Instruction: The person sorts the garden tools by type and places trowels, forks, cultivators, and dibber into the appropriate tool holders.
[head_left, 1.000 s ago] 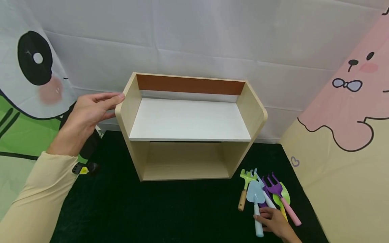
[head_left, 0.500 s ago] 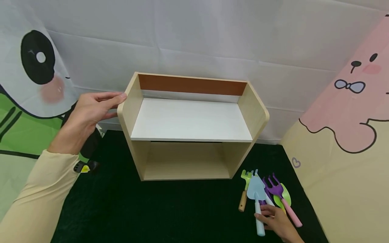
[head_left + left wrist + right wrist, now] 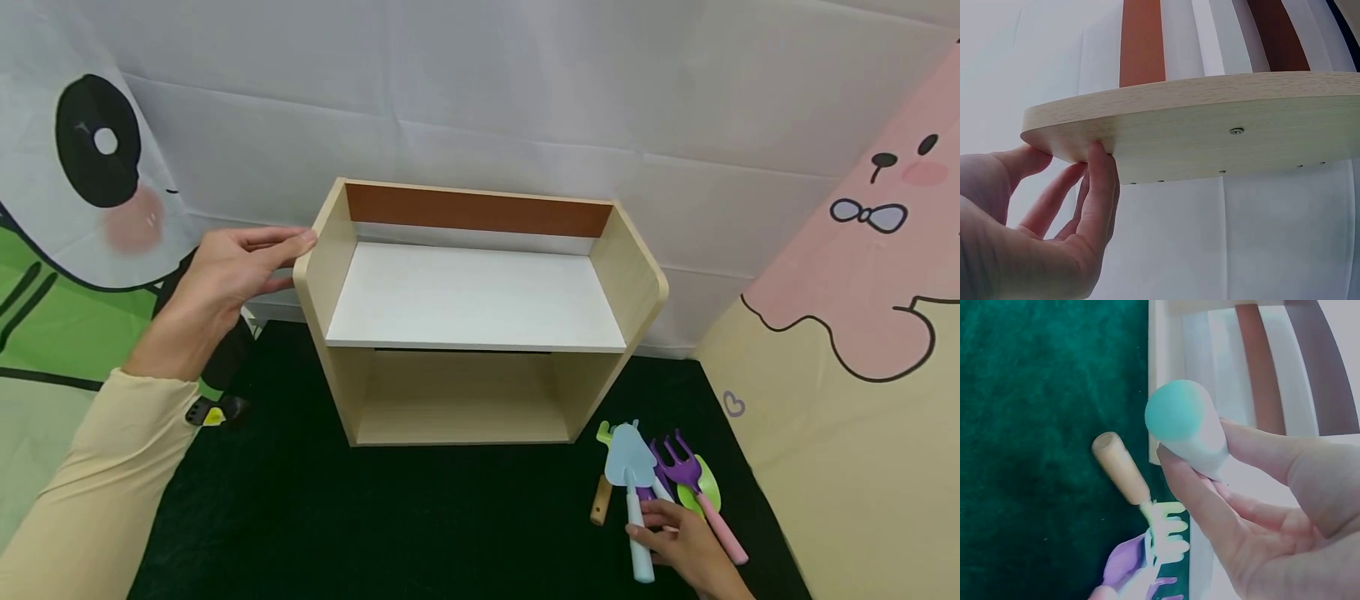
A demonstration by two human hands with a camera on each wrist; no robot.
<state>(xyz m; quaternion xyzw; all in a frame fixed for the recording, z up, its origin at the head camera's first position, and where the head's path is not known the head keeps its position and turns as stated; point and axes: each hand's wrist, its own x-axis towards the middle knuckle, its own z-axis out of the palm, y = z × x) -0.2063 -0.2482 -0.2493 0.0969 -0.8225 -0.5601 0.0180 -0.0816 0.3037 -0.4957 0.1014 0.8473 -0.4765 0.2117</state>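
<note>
My right hand [image 3: 686,542] pinches the handle of a light blue trowel [image 3: 630,457], its blade pointing toward the shelf. In the right wrist view the rounded handle end [image 3: 1179,412] stands out between thumb and fingers. The trowel overlaps a pile of toy garden tools in the head view. Against the outer side of a small wooden shelf unit [image 3: 476,296] my left hand [image 3: 228,283] rests its fingertips, near the upper front corner. The left wrist view has those fingers fairly straight, touching the side panel [image 3: 1179,131] without wrapping round it.
Beside the right hand lie a wooden-handled green rake [image 3: 601,500], a purple fork with a pink handle [image 3: 716,521] and a green tool [image 3: 708,485]. Dark green cloth [image 3: 420,525] covers the floor. A white sheet [image 3: 480,100] hangs behind, with printed panels on both sides.
The light blue trowel has shifted slightly up and now covers more of the green rake. My left hand stays at the shelf's side; the whole head view drifts slightly.
</note>
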